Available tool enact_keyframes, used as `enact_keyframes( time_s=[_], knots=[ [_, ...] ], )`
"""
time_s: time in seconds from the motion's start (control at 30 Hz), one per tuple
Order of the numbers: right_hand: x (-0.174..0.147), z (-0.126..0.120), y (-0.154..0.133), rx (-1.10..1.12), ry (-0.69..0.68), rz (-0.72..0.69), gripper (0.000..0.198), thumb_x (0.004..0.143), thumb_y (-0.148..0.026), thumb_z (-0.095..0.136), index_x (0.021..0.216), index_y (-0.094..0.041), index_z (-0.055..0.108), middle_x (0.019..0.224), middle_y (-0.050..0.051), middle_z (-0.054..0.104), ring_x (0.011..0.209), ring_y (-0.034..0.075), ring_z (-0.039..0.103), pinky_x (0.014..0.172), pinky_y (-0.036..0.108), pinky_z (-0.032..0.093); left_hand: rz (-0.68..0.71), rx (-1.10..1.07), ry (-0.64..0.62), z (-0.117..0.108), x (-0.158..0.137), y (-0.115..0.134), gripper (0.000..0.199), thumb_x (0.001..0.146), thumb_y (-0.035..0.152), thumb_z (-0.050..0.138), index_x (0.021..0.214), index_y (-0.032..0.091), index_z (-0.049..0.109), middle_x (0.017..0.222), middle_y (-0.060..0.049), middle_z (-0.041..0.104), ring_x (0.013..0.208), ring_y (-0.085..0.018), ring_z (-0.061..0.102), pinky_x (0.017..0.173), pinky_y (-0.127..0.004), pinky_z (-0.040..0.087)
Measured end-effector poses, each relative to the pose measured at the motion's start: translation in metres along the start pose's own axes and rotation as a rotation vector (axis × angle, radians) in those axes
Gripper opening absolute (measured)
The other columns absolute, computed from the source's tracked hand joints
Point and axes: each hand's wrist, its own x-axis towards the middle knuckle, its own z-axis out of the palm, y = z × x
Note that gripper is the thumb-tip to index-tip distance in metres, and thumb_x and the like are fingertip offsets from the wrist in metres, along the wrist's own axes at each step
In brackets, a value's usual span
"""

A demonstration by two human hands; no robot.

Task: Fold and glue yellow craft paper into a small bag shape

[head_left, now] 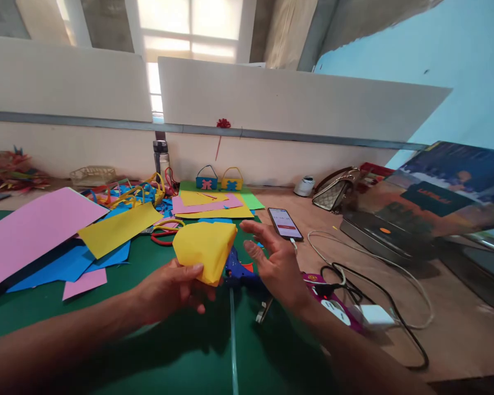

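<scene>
My left hand (177, 291) holds a folded yellow paper piece (203, 247), thumb on its near face and fingers beneath. It looks like a small pouch, wider at the top left. Just to its right, my right hand (274, 260) is raised with fingers apart, holding nothing. Behind and below that hand lies a blue glue gun (241, 271), partly hidden. A clear glue stick (233, 340) runs from it toward me over the green mat (164, 351). Past the yellow piece are scissors (164, 236) with red and yellow handles.
Pink (45, 230) and blue sheets lie left, near a heap of paper scraps (127, 195). Two small paper bags (218, 182) stand at the back. On the right are a phone (285, 224), a power strip (333, 307) with cables, and a monitor (448, 192).
</scene>
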Motion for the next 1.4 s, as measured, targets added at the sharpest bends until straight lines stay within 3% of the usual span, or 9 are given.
enact_keyframes(
  time_s=[0.23, 0.37, 0.5, 0.6, 0.73, 1.03, 1.2, 1.4],
  knots=[
    [-0.009, 0.011, 0.006, -0.16, -0.009, -0.149, 0.024, 0.087, -0.021, 0.051, 0.111, -0.02, 0.053, 0.114, 0.009, 0.059, 0.11, 0.02, 0.054, 0.093, 0.041, 0.046, -0.063, -0.155, -0.156, -0.016, 0.013, -0.008, 0.037, 0.076, 0.037, 0.062, 0.103, 0.012, 0.062, 0.091, -0.011, 0.062, 0.072, -0.017, 0.059, 0.058, -0.027, 0.05],
    [-0.017, 0.013, 0.006, -0.255, 0.015, -0.333, 0.023, 0.084, -0.015, 0.05, 0.106, -0.018, 0.055, 0.119, 0.014, 0.054, 0.12, 0.025, 0.046, 0.095, 0.047, 0.042, -0.081, -0.179, -0.215, -0.016, 0.011, -0.012, 0.039, 0.078, 0.038, 0.06, 0.107, 0.012, 0.06, 0.09, -0.011, 0.063, 0.071, -0.018, 0.06, 0.059, -0.027, 0.05],
    [-0.028, 0.015, 0.007, -0.38, 0.001, -0.51, 0.036, 0.082, -0.009, 0.045, 0.116, -0.017, 0.051, 0.126, 0.017, 0.049, 0.127, 0.03, 0.036, 0.095, 0.053, 0.038, -0.072, -0.203, -0.26, -0.013, 0.007, -0.014, 0.037, 0.08, 0.04, 0.058, 0.104, 0.012, 0.061, 0.085, -0.01, 0.064, 0.068, -0.017, 0.061, 0.06, -0.027, 0.051],
    [-0.035, 0.019, 0.01, -0.45, -0.045, -0.565, 0.043, 0.08, -0.01, 0.044, 0.123, -0.012, 0.046, 0.129, 0.022, 0.046, 0.13, 0.033, 0.029, 0.095, 0.056, 0.035, -0.077, -0.225, -0.278, -0.012, 0.006, -0.017, 0.036, 0.079, 0.042, 0.06, 0.098, 0.011, 0.062, 0.082, -0.009, 0.064, 0.066, -0.016, 0.062, 0.06, -0.027, 0.051],
    [-0.04, 0.027, 0.01, -0.489, -0.068, -0.561, 0.049, 0.076, -0.012, 0.048, 0.124, -0.01, 0.044, 0.132, 0.024, 0.043, 0.131, 0.034, 0.027, 0.095, 0.057, 0.034, -0.088, -0.236, -0.287, -0.01, 0.004, -0.018, 0.037, 0.077, 0.044, 0.062, 0.092, 0.011, 0.063, 0.078, -0.007, 0.064, 0.064, -0.015, 0.062, 0.06, -0.026, 0.051],
    [-0.045, 0.028, 0.006, -0.523, -0.057, -0.646, 0.043, 0.079, -0.016, 0.049, 0.122, -0.019, 0.051, 0.132, 0.017, 0.046, 0.132, 0.031, 0.029, 0.099, 0.053, 0.031, -0.094, -0.241, -0.25, -0.006, 0.002, -0.016, 0.036, 0.076, 0.045, 0.063, 0.092, 0.013, 0.061, 0.075, -0.006, 0.063, 0.063, -0.014, 0.061, 0.061, -0.027, 0.049],
    [-0.034, 0.024, 0.008, -0.465, -0.008, -0.499, 0.029, 0.083, -0.014, 0.046, 0.11, -0.017, 0.055, 0.126, 0.017, 0.05, 0.126, 0.029, 0.037, 0.097, 0.052, 0.034, -0.039, -0.249, -0.099, 0.0, 0.001, -0.015, 0.032, 0.081, 0.041, 0.059, 0.091, 0.011, 0.061, 0.074, -0.007, 0.064, 0.06, -0.013, 0.06, 0.057, -0.024, 0.048],
    [-0.031, 0.022, -0.004, -0.284, 0.004, -0.401, 0.019, 0.083, -0.013, 0.048, 0.098, -0.02, 0.057, 0.1, 0.008, 0.062, 0.106, 0.022, 0.055, 0.096, 0.048, 0.034, -0.024, -0.189, 0.068, 0.007, -0.001, -0.011, 0.029, 0.082, 0.033, 0.058, 0.097, 0.009, 0.061, 0.08, -0.01, 0.066, 0.06, -0.013, 0.059, 0.054, -0.023, 0.047]
  ],
)
